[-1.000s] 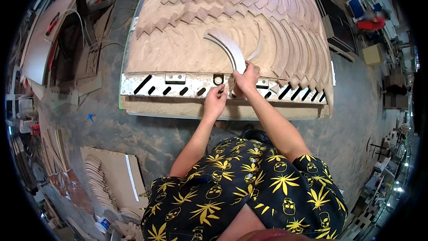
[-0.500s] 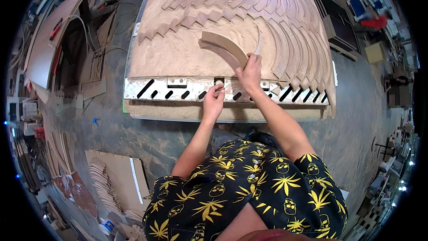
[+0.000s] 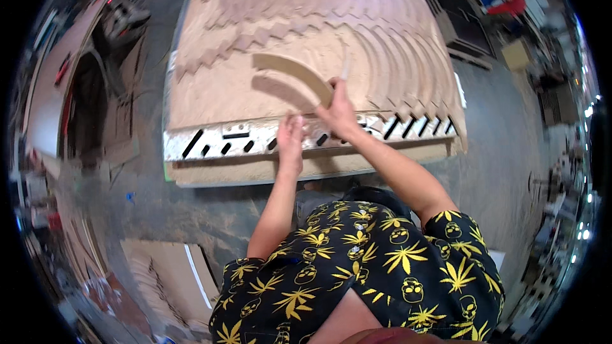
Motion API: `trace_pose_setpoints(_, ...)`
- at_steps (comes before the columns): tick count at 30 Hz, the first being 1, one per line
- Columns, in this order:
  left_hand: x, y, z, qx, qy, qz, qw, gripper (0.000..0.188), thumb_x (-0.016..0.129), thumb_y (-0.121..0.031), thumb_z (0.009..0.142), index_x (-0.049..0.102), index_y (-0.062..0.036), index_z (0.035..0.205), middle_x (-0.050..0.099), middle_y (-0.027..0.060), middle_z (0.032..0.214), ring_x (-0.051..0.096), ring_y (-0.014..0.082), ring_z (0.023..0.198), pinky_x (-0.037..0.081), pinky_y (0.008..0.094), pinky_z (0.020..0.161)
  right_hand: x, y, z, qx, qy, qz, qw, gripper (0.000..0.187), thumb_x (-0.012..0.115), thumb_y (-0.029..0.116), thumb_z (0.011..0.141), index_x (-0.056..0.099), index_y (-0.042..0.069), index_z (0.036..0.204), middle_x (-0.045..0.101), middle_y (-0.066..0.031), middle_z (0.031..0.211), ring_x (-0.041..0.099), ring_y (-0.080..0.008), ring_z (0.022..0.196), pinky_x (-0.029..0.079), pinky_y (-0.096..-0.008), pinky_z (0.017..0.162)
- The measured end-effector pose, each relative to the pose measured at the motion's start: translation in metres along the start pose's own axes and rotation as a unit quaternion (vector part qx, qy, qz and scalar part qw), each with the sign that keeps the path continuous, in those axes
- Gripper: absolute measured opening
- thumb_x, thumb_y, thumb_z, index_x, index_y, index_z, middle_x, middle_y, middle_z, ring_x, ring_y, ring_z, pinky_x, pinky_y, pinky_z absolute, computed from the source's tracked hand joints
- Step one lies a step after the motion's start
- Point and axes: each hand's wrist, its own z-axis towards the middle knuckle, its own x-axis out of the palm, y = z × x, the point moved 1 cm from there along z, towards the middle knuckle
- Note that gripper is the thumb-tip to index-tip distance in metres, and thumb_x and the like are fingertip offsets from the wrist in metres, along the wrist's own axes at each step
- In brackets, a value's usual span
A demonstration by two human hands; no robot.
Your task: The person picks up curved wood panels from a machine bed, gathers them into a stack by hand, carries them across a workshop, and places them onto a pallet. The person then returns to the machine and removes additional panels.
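Note:
A curved wooden strip (image 3: 298, 69) is raised over the sawdust-covered board (image 3: 213, 99), and its shadow falls on the dust below. My right hand (image 3: 339, 113) is closed around the strip's near right end. Close to the board's front edge, my left hand (image 3: 291, 143) has its fingers stretched toward the strip. I see nothing held in it, and a gap shows between its fingertips and the strip. Under both hands runs a pale slotted metal rail (image 3: 210, 144). Rows of similar curved cut pieces (image 3: 408, 67) lie on the board's right and far parts.
On the left stands another bench with a large panel (image 3: 60, 99). A flat panel with a white strip (image 3: 169, 274) lies on the floor at lower left. Dark panels (image 3: 468, 28) and a yellowish box (image 3: 516, 54) are beyond the board on the right.
The whole view has shifted, with the board now further left. My left fingers have straightened from a curl. The strip, still in my right hand, has moved slightly left and tilted, showing its pale edge.

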Motion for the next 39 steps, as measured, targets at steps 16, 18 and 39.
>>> trace_pose_setpoints(16, 0.022, 0.005, 0.008, -0.048, -0.021, -0.152, 0.987, 0.033, 0.050, -0.024, 0.107, 0.048, 0.0016, 0.127, 0.056, 0.0168, 0.128, 0.063, 0.0331, 0.111, 0.058, 0.0531, 0.091, -0.091, -0.147, 0.042, 0.166, -0.081, -0.262, 0.947, 0.055, 0.068, 0.040, 0.088, 0.058, 0.000, 0.126, 0.053, -0.0219, 0.131, 0.050, -0.0402, 0.123, 0.042, -0.0535, 0.103)
trace_pose_setpoints(18, 0.032, 0.000, -0.006, -0.045, -0.037, -0.147, 0.987, 0.032, 0.050, -0.024, 0.107, 0.048, 0.0017, 0.126, 0.058, 0.0158, 0.126, 0.062, 0.0327, 0.112, 0.057, 0.0549, 0.092, -0.097, -0.176, 0.049, 0.204, -0.087, -0.283, 0.933, 0.059, 0.071, 0.038, 0.085, 0.056, -0.003, 0.124, 0.052, -0.0224, 0.130, 0.048, -0.0403, 0.123, 0.041, -0.0531, 0.103)
trace_pose_setpoints(39, -0.009, 0.016, -0.040, -0.034, -0.056, -0.182, 0.981, 0.036, 0.052, -0.029, 0.106, 0.052, 0.0009, 0.127, 0.061, 0.0136, 0.123, 0.062, 0.0289, 0.112, 0.055, 0.0541, 0.095, -0.098, -0.124, 0.069, 0.274, -0.231, -0.032, 0.933, 0.061, 0.067, 0.009, 0.080, 0.031, 0.007, 0.129, 0.059, -0.0281, 0.117, 0.058, -0.0462, 0.111, 0.049, -0.0536, 0.093)
